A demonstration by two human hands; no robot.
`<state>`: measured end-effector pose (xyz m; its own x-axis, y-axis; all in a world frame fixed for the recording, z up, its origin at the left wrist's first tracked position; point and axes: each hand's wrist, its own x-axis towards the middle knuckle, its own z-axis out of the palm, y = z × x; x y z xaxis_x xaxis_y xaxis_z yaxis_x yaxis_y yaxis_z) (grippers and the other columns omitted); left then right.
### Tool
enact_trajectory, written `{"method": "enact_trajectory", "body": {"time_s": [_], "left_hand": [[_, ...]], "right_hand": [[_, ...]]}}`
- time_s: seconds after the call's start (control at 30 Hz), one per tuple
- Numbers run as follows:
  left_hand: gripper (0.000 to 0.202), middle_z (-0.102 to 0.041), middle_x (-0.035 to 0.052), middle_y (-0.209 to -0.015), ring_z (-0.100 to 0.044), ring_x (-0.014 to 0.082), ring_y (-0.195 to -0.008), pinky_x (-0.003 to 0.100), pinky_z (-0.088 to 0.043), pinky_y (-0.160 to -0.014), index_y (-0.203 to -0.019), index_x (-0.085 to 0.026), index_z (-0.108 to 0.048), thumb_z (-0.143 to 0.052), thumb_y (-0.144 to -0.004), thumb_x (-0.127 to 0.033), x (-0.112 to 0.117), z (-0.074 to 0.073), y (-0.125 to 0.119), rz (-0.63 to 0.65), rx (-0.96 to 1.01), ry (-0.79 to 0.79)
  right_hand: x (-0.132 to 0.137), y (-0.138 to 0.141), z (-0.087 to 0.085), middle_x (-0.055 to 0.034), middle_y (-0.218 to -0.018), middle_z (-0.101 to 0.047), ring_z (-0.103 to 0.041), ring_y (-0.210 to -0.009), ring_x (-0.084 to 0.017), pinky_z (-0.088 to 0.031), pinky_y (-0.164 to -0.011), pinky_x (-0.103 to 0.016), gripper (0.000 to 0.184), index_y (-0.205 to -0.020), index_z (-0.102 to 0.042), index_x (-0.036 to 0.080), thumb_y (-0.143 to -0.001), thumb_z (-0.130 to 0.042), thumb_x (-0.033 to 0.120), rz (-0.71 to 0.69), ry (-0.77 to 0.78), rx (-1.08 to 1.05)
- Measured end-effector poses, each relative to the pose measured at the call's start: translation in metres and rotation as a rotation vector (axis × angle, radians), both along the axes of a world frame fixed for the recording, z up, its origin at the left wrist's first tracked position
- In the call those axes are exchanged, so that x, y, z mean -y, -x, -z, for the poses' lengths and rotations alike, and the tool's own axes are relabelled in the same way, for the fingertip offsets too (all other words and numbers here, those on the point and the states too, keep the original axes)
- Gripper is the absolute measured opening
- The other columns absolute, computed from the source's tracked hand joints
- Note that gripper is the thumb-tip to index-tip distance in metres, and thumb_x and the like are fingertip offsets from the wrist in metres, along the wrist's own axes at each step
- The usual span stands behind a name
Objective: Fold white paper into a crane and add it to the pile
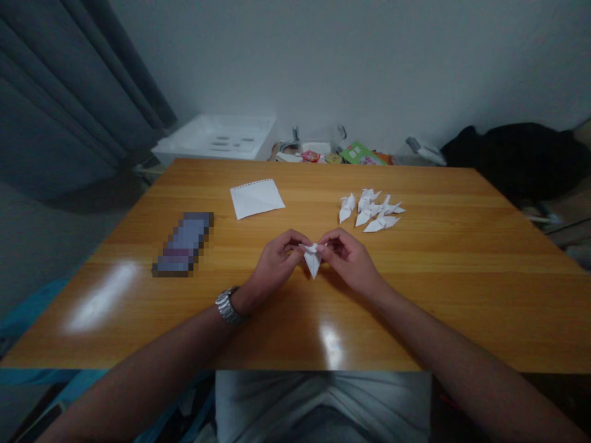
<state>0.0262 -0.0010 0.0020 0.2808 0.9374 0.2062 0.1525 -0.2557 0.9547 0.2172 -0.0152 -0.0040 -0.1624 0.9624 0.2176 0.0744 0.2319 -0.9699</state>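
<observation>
Between my two hands is a small folded white paper (313,263), its point aimed down toward me. My left hand (279,258) pinches its left upper corner with thumb and fingers; a metal watch (229,306) sits on that wrist. On the other side, my right hand (349,257) pinches the right upper corner. Several finished-looking white paper cranes (372,210) lie in a cluster beyond my right hand. A loose white sheet (257,199) with a perforated edge rests flat beyond my left hand.
On the left of the wooden table (443,246) lies a phone (183,244), its screen blurred out. Behind the far edge stand a white tub-like container (221,135), a green packet (362,154) and other clutter. A black cloth heap (517,160) is at the right, a grey curtain (69,92) at the left.
</observation>
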Motion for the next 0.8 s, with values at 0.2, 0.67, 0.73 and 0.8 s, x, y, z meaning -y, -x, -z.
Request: {"method": "enact_trajectory", "body": {"time_s": [0.2,0.67,0.73,0.8], "left_hand": [[0.022,-0.067,0.0048,-0.098,-0.067,0.0161,-0.088,0.026,-0.057,-0.075,-0.099,-0.018,-0.061,-0.07,-0.088,-0.034,-0.0028,0.0082,-0.0005,0.001,0.089,0.026],[0.023,-0.068,0.0057,-0.094,-0.067,0.0156,-0.085,0.028,-0.056,-0.077,-0.1,-0.017,-0.061,-0.069,-0.088,-0.035,-0.0013,0.0031,-0.0001,0.013,0.079,0.041],[0.022,-0.068,0.0059,-0.093,-0.067,0.0155,-0.085,0.028,-0.056,-0.077,-0.1,-0.017,-0.062,-0.068,-0.088,-0.034,-0.0011,0.0021,-0.0005,0.019,0.091,0.041],[0.021,-0.068,0.0057,-0.093,-0.066,0.0153,-0.085,0.027,-0.056,-0.077,-0.101,-0.017,-0.062,-0.069,-0.088,-0.033,-0.0012,0.0021,-0.0007,0.021,0.102,0.032]], "right_hand": [[0.0012,0.001,0.0014,-0.0006,-0.084,-0.064,-0.063,-0.077,-0.016,-0.055,-0.072,-0.03,0.022,-0.098,-0.063,0.024,-0.088,-0.073,0.04,-0.003,0.014,0.027],[-0.0029,-0.0028,-0.0016,-0.0026,-0.086,-0.074,-0.068,-0.079,-0.019,-0.056,-0.076,-0.032,0.025,-0.091,-0.07,0.022,-0.088,-0.072,0.047,0.006,0.061,0.024],[-0.0028,-0.0026,-0.0012,-0.0023,-0.084,-0.073,-0.067,-0.078,-0.019,-0.055,-0.074,-0.032,0.026,-0.09,-0.071,0.022,-0.088,-0.072,0.048,0.015,0.061,0.024],[-0.0026,-0.0026,-0.0004,-0.0021,-0.084,-0.073,-0.067,-0.077,-0.018,-0.054,-0.073,-0.031,0.025,-0.09,-0.071,0.022,-0.088,-0.072,0.047,0.019,0.055,0.031]]}}
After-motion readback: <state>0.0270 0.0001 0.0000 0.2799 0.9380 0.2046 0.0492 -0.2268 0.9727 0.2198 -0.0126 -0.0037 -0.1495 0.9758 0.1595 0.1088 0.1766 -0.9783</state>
